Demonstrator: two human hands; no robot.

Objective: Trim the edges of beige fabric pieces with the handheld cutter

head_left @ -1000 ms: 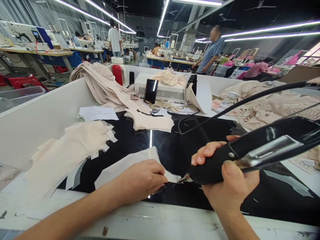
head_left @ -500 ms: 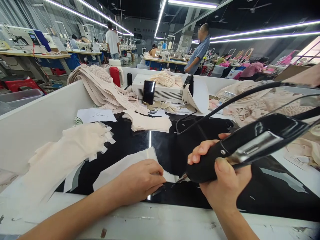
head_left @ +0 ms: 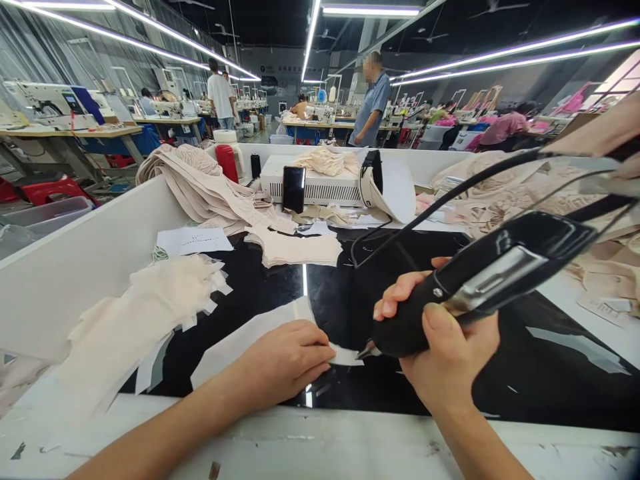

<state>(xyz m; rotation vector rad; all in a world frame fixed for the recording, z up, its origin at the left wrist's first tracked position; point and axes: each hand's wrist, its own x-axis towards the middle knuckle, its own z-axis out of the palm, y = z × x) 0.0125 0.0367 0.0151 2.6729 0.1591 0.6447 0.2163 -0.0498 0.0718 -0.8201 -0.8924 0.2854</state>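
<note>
Under my left hand [head_left: 290,357] lies a pale white fabric piece [head_left: 225,357] on the glossy black work surface [head_left: 350,313]. The fingers are bent and close together, gripping the fabric against the surface near its right part. A narrow end of it sticks out to the right of my fingertips. My right hand [head_left: 445,347] is wrapped round a black corded handheld tool [head_left: 480,280] with a silver lever and a pointed metal tip. That tip is at the narrow fabric end; whether it touches cannot be made out.
Stacked cream pieces lie left [head_left: 145,313] and behind [head_left: 295,247]. A printed paper [head_left: 195,240], a phone [head_left: 293,189], a white vented box [head_left: 320,183] and a visor [head_left: 390,183] sit farther back. The tool's black cable [head_left: 440,207] runs to the right. A low white wall [head_left: 65,267] edges the table.
The tool's tip has shifted slightly to the right along the fabric end, more of which now shows. My left hand has moved a little right. A person in the background has turned.
</note>
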